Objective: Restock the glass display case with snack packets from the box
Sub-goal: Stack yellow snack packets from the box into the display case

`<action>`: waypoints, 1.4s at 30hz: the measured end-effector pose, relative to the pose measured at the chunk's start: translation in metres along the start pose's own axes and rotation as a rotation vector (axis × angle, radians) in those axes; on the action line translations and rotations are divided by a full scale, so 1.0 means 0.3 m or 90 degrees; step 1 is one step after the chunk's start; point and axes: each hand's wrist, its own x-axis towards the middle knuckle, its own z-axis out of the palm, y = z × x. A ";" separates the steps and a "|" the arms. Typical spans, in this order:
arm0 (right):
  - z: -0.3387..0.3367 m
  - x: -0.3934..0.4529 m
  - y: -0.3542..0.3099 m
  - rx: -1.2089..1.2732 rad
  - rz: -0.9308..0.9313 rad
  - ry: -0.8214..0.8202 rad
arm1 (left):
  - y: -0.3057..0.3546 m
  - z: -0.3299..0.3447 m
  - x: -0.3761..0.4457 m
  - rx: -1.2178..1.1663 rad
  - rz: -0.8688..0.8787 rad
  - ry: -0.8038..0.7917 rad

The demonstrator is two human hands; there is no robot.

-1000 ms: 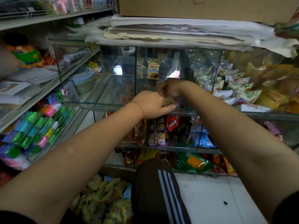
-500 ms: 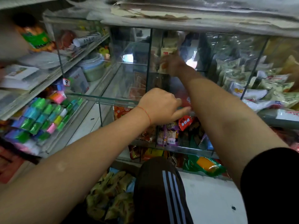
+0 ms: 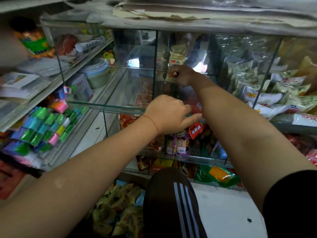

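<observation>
Reached deep into the clear glass display case (image 3: 120, 93), right hand (image 3: 181, 75) pinching a pale cream snack packet (image 3: 176, 59) upright at twelve o'clock. Left hand (image 3: 169, 114) fist-curled at the front glass edge, contents unclear. Yellow packets (image 3: 120, 208) heaped at six o'clock.

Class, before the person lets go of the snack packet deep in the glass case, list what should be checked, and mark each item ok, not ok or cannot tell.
1. Right hand grips the cream snack packet: ok.
2. Packet upright at the compartment's back: ok.
3. Packet's base resting on the glass shelf: cannot tell, the hand hides it.
4. Left hand at the case's front edge, holding more packets: cannot tell.
5. More stock in the box of packets below: ok.
</observation>
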 end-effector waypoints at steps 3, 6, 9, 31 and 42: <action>-0.004 -0.004 0.004 0.015 -0.001 -0.001 | 0.001 0.000 0.001 -0.009 -0.001 0.009; -0.003 -0.002 0.002 0.043 0.015 -0.018 | -0.002 0.004 -0.003 -0.004 0.001 0.018; -0.007 -0.010 -0.006 0.041 0.008 -0.036 | -0.008 0.011 -0.005 0.011 0.002 0.026; -0.015 -0.547 -0.275 -0.018 -0.186 0.459 | 0.020 -0.009 -0.243 -0.099 -0.091 0.313; 1.026 -0.704 -0.296 -0.102 -0.217 -0.045 | -0.019 0.492 -1.043 -0.326 -0.656 -0.353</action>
